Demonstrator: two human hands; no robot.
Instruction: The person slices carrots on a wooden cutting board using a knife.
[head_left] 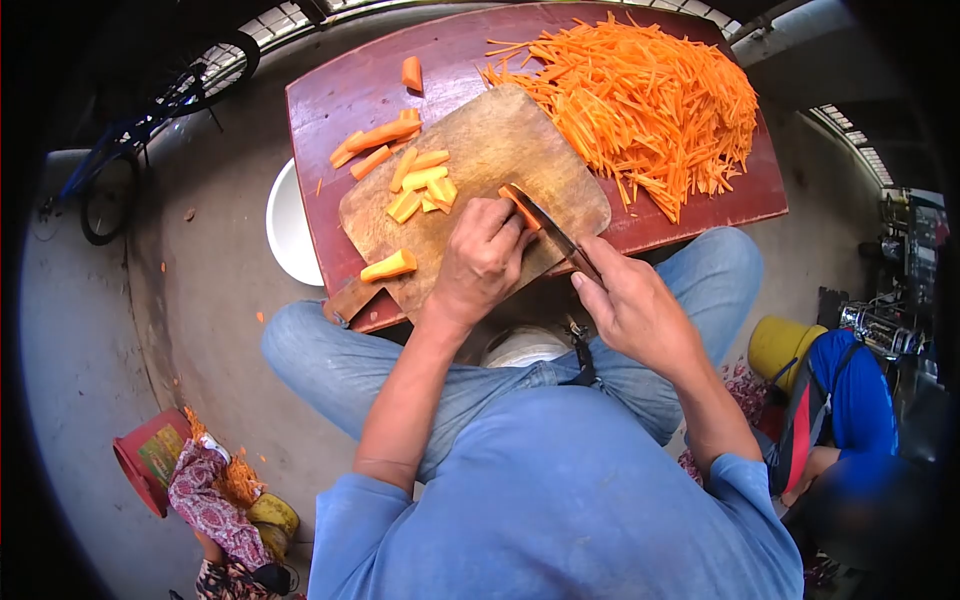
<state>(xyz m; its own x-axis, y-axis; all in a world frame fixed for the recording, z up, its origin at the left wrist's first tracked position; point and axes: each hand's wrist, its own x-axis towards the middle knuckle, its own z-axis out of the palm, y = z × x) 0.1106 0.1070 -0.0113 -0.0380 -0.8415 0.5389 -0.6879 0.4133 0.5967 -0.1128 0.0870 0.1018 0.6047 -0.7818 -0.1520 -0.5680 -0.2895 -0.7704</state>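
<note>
My left hand (478, 258) is closed on a piece of carrot (520, 205) at the right part of the wooden cutting board (510, 130). In my right hand (632, 305) is a knife (545, 222), its dark blade lying against that carrot piece. My left fingers are curled close beside the blade and hide part of the carrot. Several cut carrot chunks (425, 180) lie on the board, left of my left hand. One more chunk (388, 265) rests near the board's lower left edge.
A large heap of shredded carrot (650, 100) covers the right of the red table (440, 65). Carrot lengths (380, 135) lie beyond the board. A white basin (290, 225) stands left of the table. Other people sit at lower left and right, near a red bucket (150, 455) and yellow bucket (780, 350).
</note>
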